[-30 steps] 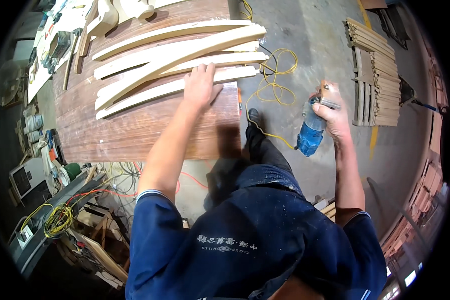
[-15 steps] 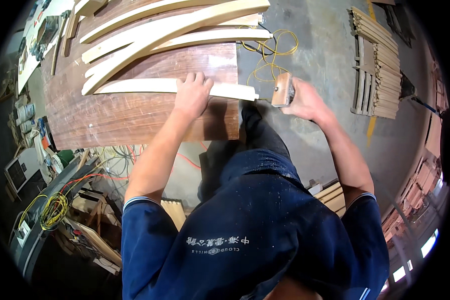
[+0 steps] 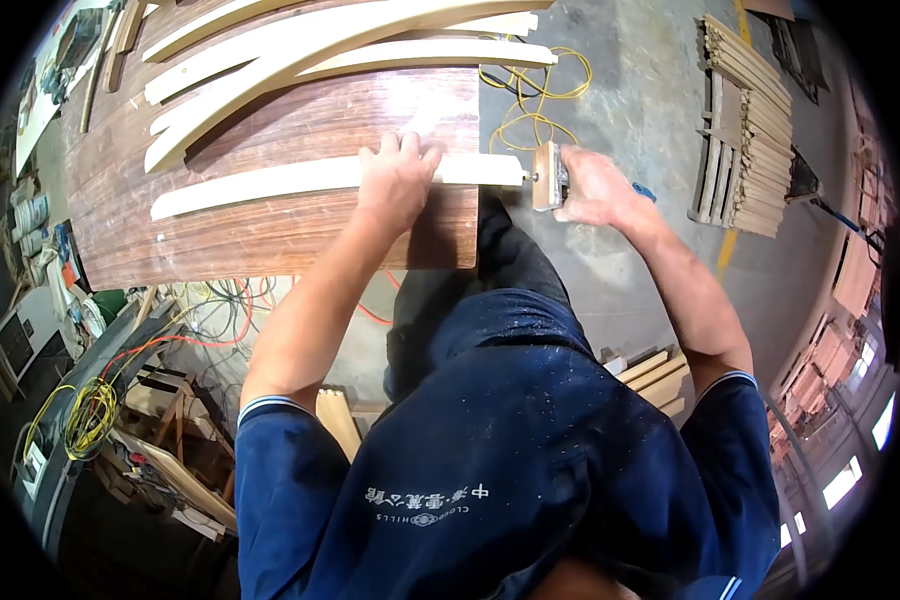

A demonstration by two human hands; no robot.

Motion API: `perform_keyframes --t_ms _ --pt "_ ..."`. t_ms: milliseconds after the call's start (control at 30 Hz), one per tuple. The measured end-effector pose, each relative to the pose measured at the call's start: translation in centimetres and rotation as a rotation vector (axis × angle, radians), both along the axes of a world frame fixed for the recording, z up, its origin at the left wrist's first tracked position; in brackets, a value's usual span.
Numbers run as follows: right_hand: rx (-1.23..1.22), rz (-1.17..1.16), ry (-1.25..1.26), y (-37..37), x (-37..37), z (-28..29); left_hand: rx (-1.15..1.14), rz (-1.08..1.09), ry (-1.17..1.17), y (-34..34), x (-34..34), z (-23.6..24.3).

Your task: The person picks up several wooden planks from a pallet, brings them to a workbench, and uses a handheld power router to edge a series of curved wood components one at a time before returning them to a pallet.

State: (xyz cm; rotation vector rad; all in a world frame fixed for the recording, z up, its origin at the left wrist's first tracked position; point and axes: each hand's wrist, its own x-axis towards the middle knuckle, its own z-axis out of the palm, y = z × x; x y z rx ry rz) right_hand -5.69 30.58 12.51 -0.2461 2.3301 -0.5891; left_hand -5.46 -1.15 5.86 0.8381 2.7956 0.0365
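1. Head view: the left hand [image 3: 398, 185], arm stretched forward, is clamped over a pale curved wooden strip [image 3: 260, 190], fingers pointing away.
2. The strip lies across the brown table [image 3: 310, 235], its right end overhanging.
3. The right hand [image 3: 592, 188], elbow bent, grasps a power tool [image 3: 546, 178] just beside that end.

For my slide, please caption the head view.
Left hand holds a wooden strip on a table; right hand holds a tool near the strip's end.
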Motion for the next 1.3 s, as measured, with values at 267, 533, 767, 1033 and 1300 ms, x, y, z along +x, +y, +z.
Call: perform_keyframes --t_ms 267,533,767,1033,1300 --pt "0.077 0.035 -0.038 0.2 -0.1 -1.2 0.100 0.029 -0.011 0.8 -0.4 -1.2" --pt "0.076 0.069 0.059 -0.1 -1.0 -1.5 0.111 0.037 -0.033 1.3 -0.7 -1.1" --pt "0.096 0.098 -0.045 -1.3 -2.7 -0.1 0.082 0.059 -0.069 1.6 -0.7 -1.2" --pt "0.093 0.129 -0.081 -1.7 -3.7 -0.1 0.156 0.054 0.000 1.5 -0.6 -1.7" --pt "0.110 0.143 -0.148 -1.6 -4.3 -0.8 0.108 0.066 -0.066 1.8 -0.8 -1.0"
